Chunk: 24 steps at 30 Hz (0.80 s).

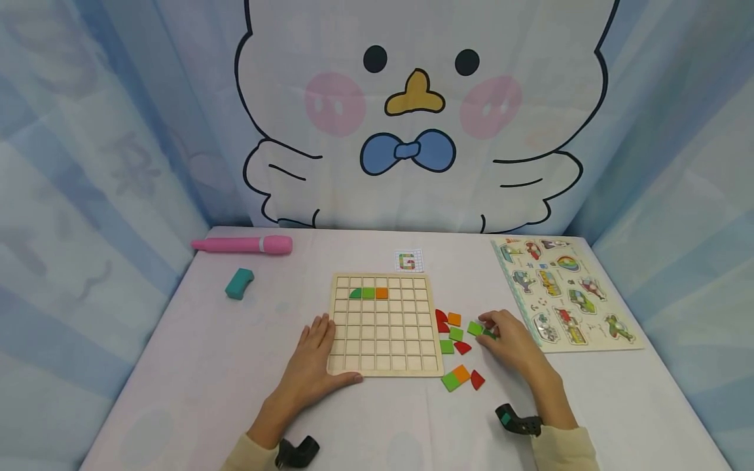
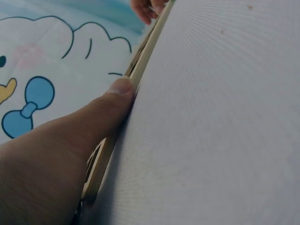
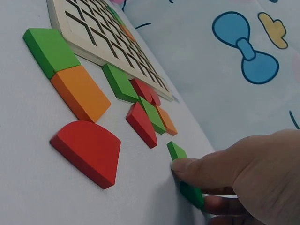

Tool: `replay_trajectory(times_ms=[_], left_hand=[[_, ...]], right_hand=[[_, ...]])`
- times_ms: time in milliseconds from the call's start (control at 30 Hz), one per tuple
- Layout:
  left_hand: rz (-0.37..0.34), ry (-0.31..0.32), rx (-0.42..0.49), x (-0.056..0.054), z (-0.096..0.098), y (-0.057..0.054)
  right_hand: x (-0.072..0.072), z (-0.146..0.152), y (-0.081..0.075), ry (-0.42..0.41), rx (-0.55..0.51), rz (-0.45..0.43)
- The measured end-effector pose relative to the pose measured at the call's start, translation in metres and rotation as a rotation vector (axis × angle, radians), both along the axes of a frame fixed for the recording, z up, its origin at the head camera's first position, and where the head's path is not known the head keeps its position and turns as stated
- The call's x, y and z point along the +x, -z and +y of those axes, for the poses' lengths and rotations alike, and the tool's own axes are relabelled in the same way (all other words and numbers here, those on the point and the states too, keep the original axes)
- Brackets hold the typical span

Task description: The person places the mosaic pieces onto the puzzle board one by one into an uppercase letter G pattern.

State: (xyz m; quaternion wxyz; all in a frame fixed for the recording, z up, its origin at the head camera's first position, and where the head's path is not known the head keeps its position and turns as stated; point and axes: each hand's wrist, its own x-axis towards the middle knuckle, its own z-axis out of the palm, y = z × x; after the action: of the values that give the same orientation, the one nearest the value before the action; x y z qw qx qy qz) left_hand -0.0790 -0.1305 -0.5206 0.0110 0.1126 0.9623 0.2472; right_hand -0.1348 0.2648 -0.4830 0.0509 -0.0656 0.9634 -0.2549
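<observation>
**Letter card (image 1: 409, 261) shows a coloured "G" at the wooden grid board (image 1: 383, 333)'s far edge**

The left hand (image 1: 311, 363), fingers straight, touches the board's near-left corner on the counter (image 1: 177, 392). Off its right edge, the right hand (image 1: 514, 341) pinches a dark green quarter-round piece (image 3: 191, 194), near the picture puzzle (image 1: 562, 288)'s left edge.

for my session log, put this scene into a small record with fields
board: wooden grid board
set in second row from far edge: dark green quarter-round, light green square, orange square, side by side
loose, right of board: red quarter-rounds, green squares, orange squares
beyond board: card showing a G pattern
left hand: touching board's left corner area, thumb along near edge
right hand: fingers and thumb around a dark green piece
far left: pink marker, teal block
far right: cartoon picture board
</observation>
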Motion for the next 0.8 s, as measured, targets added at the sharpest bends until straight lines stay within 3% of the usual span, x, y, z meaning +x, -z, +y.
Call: replay_trajectory(times_ms=[533, 800], left_hand=[[-0.018, 0.0, 0.004, -0.0001, 0.0001, -0.001], [-0.015, -0.001, 0.002, 0.0001, -0.0003, -0.0008]], right_hand=[[-0.0016, 0.0038, -0.0008, -0.02, -0.007, -0.045], [-0.0032, 0.0026, -0.0062, -0.028, -0.014, 0.002]])
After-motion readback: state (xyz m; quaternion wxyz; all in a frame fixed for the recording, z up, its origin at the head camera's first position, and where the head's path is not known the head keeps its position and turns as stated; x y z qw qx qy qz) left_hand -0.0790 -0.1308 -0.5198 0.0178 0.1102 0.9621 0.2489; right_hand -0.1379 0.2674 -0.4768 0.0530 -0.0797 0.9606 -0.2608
